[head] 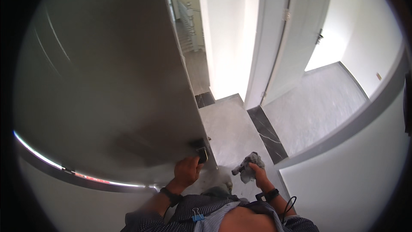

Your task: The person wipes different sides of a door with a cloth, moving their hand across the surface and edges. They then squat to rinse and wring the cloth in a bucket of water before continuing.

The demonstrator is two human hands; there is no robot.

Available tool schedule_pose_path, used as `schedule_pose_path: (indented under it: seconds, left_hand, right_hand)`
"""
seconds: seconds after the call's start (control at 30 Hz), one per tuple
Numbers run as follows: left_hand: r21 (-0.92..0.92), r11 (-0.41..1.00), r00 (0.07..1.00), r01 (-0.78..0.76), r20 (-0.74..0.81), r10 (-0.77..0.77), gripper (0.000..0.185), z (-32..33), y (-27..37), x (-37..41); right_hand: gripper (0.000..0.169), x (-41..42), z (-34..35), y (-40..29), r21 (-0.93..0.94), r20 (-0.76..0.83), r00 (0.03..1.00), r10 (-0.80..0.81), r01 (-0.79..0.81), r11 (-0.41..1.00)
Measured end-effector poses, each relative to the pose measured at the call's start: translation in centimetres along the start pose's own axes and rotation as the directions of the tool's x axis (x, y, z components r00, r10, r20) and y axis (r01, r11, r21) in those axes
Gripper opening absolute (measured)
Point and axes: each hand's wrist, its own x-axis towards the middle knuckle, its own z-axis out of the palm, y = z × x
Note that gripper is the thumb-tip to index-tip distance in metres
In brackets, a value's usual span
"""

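A large grey door (112,87) stands open on the left, its free edge running down beside the doorway. My left hand (187,170) is at the black door handle (202,155) near the door's lower edge in view, with the fingers curled against it; whether they close around it is hard to tell. My right hand (258,174) grips a crumpled grey cloth (250,167) to the right of the door, over the floor. The cloth hangs apart from the door.
Grey tiled floor (225,129) lies beyond the door edge, crossed by a black marble threshold (267,135). Another pale door (296,38) with a dark handle stands open at the right. A stair railing (190,22) shows through the gap. White walls flank the way.
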Motion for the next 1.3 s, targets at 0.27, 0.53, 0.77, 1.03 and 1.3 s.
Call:
schedule_pose_path:
  seconds: [0.27, 0.53, 0.77, 1.03, 1.3]
  left_hand:
    - [0.049, 0.981, 0.981, 0.186, 0.053, -0.188, 0.02, 0.4, 4.2, 2.6]
    - [0.151, 0.916, 0.927, 0.37, -0.002, -0.374, 0.016, 0.6, 8.1, 2.7]
    - [0.263, 0.772, 0.807, 0.579, -0.05, -0.588, 0.017, 0.4, 11.6, 4.9]
    - [0.37, 0.711, 0.798, 0.598, -0.351, -0.489, 0.014, 3.9, 13.1, 4.0]
    - [0.267, 0.695, 0.714, 0.667, -0.495, -0.495, 0.011, 6.8, 16.8, -0.4]
  right_hand:
    - [0.043, 9.3, 8.0, -9.1, -0.112, 0.431, 0.902, 0.007, 0.046, 0.993]
    - [0.028, 13.1, 10.4, -11.7, -0.231, 0.732, 0.681, -0.029, 0.288, 0.929]
    - [0.045, 12.0, 14.6, -17.9, 0.141, 0.903, 0.129, -0.409, 0.812, 0.566]
    - [0.041, 8.5, 21.7, -12.9, 0.418, 0.792, 0.054, -0.608, 0.677, 0.605]
    - [0.047, -5.2, 33.8, -41.8, 0.665, 0.149, -0.565, -0.812, 0.665, -0.34]
